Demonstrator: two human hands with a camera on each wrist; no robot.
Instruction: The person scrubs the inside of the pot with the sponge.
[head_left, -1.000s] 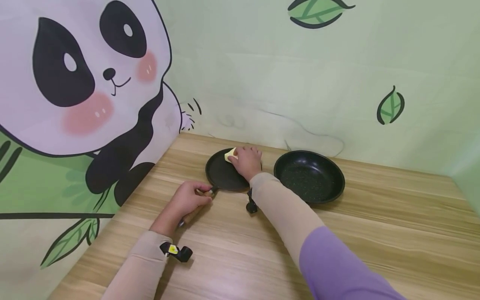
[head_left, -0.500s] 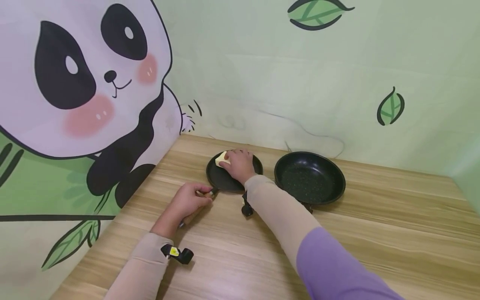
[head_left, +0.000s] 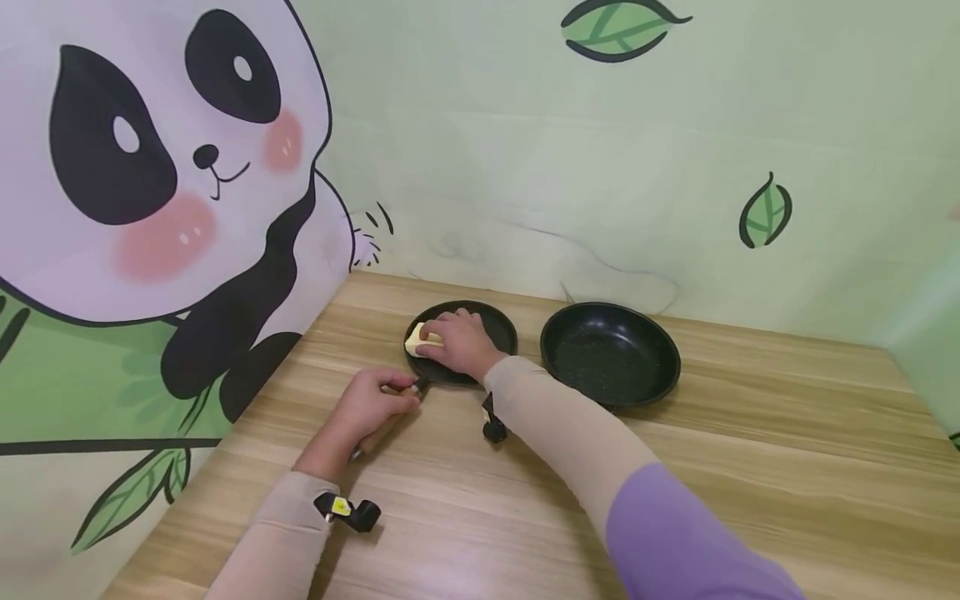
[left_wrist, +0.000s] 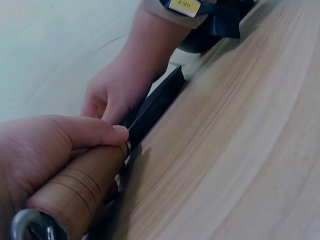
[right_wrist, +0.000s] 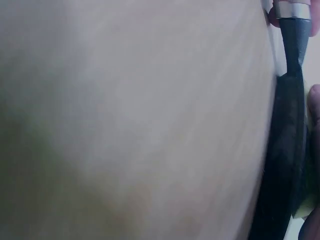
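In the head view a flat round black pan (head_left: 495, 325) lies on the wooden table, its handle pointing toward the near left. My left hand (head_left: 373, 404) grips that wooden handle (left_wrist: 82, 182), with the thumb along its top near the metal collar in the left wrist view. Over the pan, my right hand (head_left: 463, 346) holds a pale yellow sponge (head_left: 422, 340) against the cooking surface, by the left rim. The hand covers part of the sponge. The right wrist view catches the pan's side (right_wrist: 282, 155) and only slivers of fingers.
A deeper black frying pan (head_left: 611, 354) stands just right of the flat one, partly behind the right forearm. Behind the table (head_left: 787, 433) rises a green wall (head_left: 480, 150) with a panda and leaves; the panda wall borders the left side.
My right hand has slid the sponge left and nearer across the pan, from the far part to the left rim. The left hand keeps its hold on the handle.
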